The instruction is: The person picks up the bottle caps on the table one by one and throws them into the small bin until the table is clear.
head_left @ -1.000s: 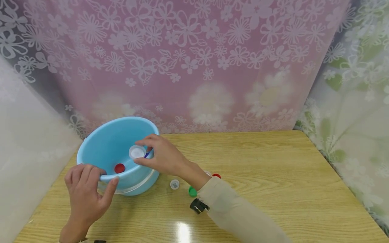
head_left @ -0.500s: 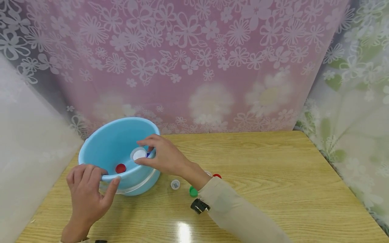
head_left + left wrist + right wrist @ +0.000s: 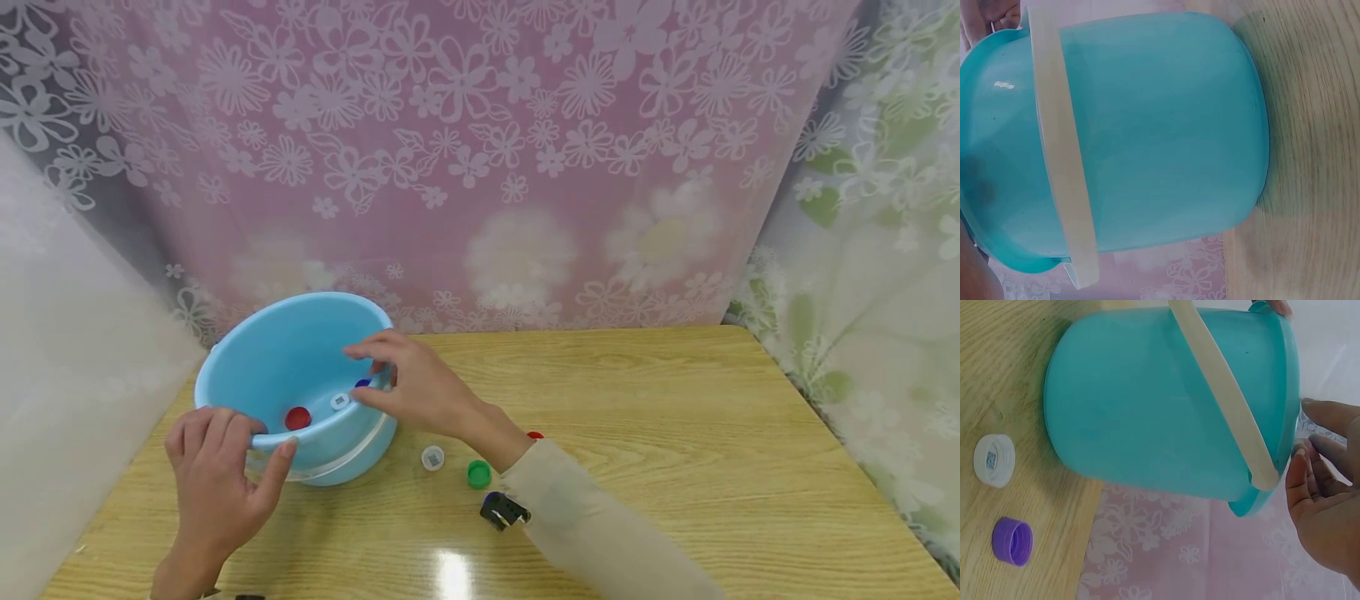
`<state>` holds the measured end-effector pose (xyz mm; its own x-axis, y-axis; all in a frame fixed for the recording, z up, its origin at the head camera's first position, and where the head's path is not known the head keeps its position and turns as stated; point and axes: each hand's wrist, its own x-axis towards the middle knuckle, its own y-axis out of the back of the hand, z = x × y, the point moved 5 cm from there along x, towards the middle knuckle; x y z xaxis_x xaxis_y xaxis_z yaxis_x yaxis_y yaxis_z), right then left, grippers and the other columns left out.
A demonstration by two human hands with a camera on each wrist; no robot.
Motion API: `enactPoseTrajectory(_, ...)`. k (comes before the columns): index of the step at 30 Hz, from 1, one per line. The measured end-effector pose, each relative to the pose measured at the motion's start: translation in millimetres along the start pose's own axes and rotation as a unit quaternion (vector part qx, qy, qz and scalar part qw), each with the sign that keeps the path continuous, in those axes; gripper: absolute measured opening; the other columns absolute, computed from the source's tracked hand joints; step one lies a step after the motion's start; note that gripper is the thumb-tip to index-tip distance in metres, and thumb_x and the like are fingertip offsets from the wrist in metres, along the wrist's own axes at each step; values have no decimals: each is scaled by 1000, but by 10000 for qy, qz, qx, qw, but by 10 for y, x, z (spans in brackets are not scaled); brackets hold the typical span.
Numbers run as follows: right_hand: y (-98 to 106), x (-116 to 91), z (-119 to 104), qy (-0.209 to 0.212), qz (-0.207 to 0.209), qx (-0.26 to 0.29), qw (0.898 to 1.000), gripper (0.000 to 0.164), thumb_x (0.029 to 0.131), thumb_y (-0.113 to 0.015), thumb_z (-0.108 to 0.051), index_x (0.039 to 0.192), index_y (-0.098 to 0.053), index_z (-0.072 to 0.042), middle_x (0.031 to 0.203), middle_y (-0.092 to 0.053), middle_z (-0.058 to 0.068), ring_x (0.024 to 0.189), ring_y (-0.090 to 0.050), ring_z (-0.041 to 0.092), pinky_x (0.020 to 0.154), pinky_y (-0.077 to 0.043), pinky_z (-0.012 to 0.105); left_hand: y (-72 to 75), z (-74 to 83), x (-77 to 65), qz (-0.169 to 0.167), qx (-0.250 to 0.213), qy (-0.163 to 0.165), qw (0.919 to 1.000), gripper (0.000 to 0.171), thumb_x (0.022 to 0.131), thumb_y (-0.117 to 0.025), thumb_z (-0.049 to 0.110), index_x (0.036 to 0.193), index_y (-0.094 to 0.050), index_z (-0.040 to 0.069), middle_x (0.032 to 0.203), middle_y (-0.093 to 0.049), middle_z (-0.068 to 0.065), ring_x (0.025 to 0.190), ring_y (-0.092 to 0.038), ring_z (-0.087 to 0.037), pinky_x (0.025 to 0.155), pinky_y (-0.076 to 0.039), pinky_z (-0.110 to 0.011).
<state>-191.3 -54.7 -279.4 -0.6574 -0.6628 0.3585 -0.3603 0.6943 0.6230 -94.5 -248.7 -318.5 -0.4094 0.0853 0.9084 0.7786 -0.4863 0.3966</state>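
Note:
A light blue bucket stands at the left of the table. My left hand grips its near rim, fingers over the edge and thumb outside. At the bucket's right rim is my right hand, thumb and fingers apart with nothing between them. Inside the bucket lie a red bottle cap, a white bottle cap and a blue cap partly hidden by the rim. The right wrist view shows the right hand beside the rim, fingers loosely bent.
On the table, right of the bucket, lie a white cap, a green cap and a red cap partly behind the right forearm. The right wrist view also has a purple cap. A flowered pink curtain hangs behind.
The white cap that my right hand held has dropped to the bucket's bottom, and that hand has drawn slightly right. My left hand keeps its grip on the rim.

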Motion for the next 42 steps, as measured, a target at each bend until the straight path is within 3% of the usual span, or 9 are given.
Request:
enactPoseTrajectory(7, 216, -114, 144, 114, 452, 35, 9989, 38, 89, -69, -16, 126, -61, -9, 117, -58, 1, 86, -55, 12, 68, -49, 22, -10, -4, -11, -11, -24, 37, 10000, 58, 92, -47, 56, 71, -47, 2, 70, -42, -10, 78, -37, -39, 79, -19, -54)
enactPoseTrajectory(14, 421, -313, 427, -133, 732, -15, 9972, 35, 90, -67, -16, 124, -63, -9, 119, -60, 0, 91, -57, 13, 72, -51, 25, -4, 4, -3, 96, -56, 27, 9999, 58, 91, -48, 56, 70, -47, 2, 68, -41, -10, 77, -37, -39, 79, -19, -53)
enactPoseTrajectory(20, 581, -555, 702, -509, 701, -235, 9960, 34, 91, -66, -15, 124, -63, -10, 121, -59, -1, 91, -56, 11, 74, -51, 28, -6, 10, -5, 101, -60, 57, 9999, 58, 91, -48, 56, 70, -46, 2, 68, -41, -10, 78, -37, -39, 79, -19, -52)
enactPoseTrajectory(29, 690, -936, 1056, -1098, -101, -676, 9916, 38, 89, -68, -17, 126, -60, -8, 123, -55, 4, 97, -57, 21, 78, -51, 29, -2, 22, 24, 163, -55, 3, 9999, 58, 91, -48, 55, 70, -46, 1, 68, -41, -10, 76, -37, -39, 79, -20, -53)
enactPoseTrajectory(37, 571, -1286, 1344, -1704, -1219, -380, 9771, 44, 90, -67, -21, 130, -56, -6, 130, -49, 6, 111, -52, 28, 88, -47, 39, -1, 21, 17, 118, -68, 60, 9999, 58, 91, -48, 56, 69, -46, 2, 68, -41, -9, 77, -37, -39, 81, -20, -51)
enactPoseTrajectory(42, 559, -1440, 1424, -1858, -1416, -401, 9715, 48, 88, -70, -23, 130, -56, -5, 130, -48, 7, 108, -52, 26, 87, -47, 42, -1, 8, 3, 116, -47, 80, 9999, 58, 91, -48, 56, 69, -46, 2, 68, -42, -9, 77, -38, -39, 81, -20, -50)
